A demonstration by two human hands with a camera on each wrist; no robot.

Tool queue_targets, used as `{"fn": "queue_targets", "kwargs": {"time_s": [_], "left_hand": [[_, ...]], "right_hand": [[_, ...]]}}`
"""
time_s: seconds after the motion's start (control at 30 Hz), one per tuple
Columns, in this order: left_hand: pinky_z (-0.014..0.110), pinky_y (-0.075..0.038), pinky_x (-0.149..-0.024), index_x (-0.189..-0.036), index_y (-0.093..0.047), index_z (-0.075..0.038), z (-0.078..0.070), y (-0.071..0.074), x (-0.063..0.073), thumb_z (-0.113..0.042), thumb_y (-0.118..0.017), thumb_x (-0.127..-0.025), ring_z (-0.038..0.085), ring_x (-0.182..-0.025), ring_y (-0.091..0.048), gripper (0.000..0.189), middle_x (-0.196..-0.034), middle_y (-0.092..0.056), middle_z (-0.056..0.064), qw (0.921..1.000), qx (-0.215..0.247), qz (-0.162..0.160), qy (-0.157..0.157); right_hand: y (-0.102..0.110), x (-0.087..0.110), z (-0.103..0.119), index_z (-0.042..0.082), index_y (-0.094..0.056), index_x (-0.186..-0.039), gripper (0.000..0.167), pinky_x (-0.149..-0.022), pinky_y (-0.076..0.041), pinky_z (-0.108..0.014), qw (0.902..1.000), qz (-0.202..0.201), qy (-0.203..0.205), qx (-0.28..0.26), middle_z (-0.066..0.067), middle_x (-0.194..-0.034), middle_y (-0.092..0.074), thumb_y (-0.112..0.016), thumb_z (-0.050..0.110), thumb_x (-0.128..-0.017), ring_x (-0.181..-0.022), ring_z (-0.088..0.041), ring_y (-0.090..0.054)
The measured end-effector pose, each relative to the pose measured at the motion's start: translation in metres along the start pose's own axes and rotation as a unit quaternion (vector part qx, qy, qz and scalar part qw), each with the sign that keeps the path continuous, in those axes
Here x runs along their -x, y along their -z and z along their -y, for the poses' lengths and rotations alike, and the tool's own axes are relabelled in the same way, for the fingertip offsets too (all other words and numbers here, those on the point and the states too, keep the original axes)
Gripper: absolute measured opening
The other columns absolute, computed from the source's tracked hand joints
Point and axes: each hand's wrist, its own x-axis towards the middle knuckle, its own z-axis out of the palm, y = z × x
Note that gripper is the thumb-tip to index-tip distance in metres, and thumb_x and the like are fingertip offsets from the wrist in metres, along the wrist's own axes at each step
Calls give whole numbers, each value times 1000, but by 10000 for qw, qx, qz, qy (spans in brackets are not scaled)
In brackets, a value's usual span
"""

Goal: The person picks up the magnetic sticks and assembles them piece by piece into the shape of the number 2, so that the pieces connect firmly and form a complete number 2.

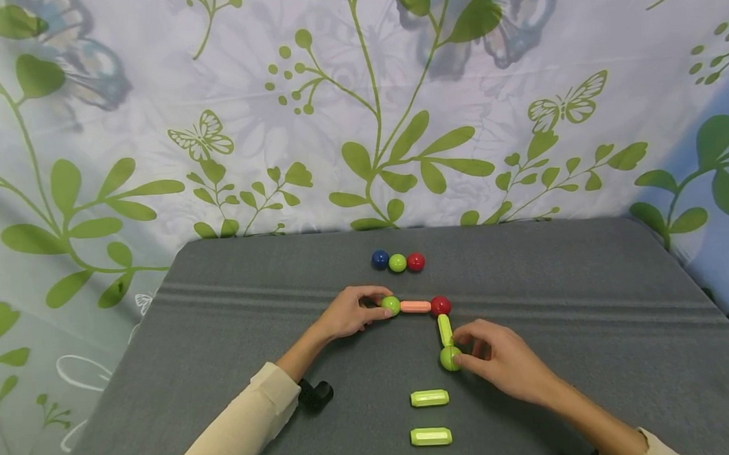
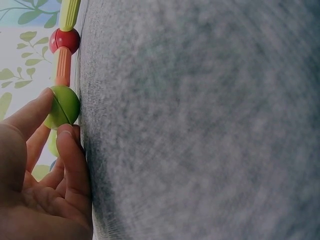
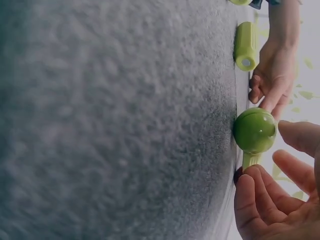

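My left hand [image 1: 350, 312] pinched the green ball [image 1: 390, 305] at the chain's left end, steadying it. My right hand [image 1: 501, 361] pinched the lower green ball [image 1: 450, 358] against the green stick [image 1: 445, 330], mid-frame on the bench [image 1: 591, 298].

- Left hand [image 1: 349, 313] lies low on the surface, forearm in a cream sleeve reaching in from the lower left; thumb and fingertips [image 2: 67, 134] curl together in a pinch.
- Right hand [image 1: 501, 361] reaches in from the lower right, palm down, fingers [image 3: 250, 187] bent and pinching at their tips.
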Motion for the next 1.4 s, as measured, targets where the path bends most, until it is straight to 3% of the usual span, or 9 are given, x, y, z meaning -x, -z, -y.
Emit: {"fn": "queue_targets", "kwargs": {"time_s": [0.43,0.87,1.1,1.23,1.4], "left_hand": [[28,-50,-56,-124,-68,-15,-1,1,0,-22,-73,-92,12,-65,-55,33,-107,-64,5,10000,3,3,35],[28,-50,-55,-123,-69,-13,-1,0,0,-20,-74,-92,13,-65,-55,33,-106,-64,5,9999,106,-21,-59],[29,-51,-57,-129,-65,-9,-2,2,4,-20,-75,-91,17,-64,-56,41,-118,-63,10,9993,286,-33,-234],[29,-49,-56,-134,-61,-7,-6,-2,10,-18,-75,-90,16,-65,-56,47,-124,-59,13,9985,386,-195,-333],[26,-44,-54,-129,-63,-6,-20,-12,24,-17,-76,-89,11,-62,-51,43,-115,-61,10,9970,302,-542,-459]], "right_hand": [[-5,4,-2,17,-70,-103,20,-55,-45,-25,9997,-55,252,-41,13,-88,-61,-79,19,-85,-66,-3,-54],[-4,6,-3,17,-69,-104,17,-53,-46,-26,9998,61,106,-160,11,-86,-61,-76,21,-89,-63,-4,-54],[-4,6,-4,16,-69,-106,19,-54,-45,-26,9999,73,75,-91,11,-84,-60,-76,21,-89,-63,-4,-53],[-3,7,-5,16,-69,-106,19,-54,-45,-26,9999,75,66,-92,12,-85,-61,-75,22,-89,-63,-4,-53],[-5,8,-5,17,-69,-105,18,-54,-45,-25,9999,49,91,-94,12,-84,-60,-76,23,-89,-63,-4,-53]]}}
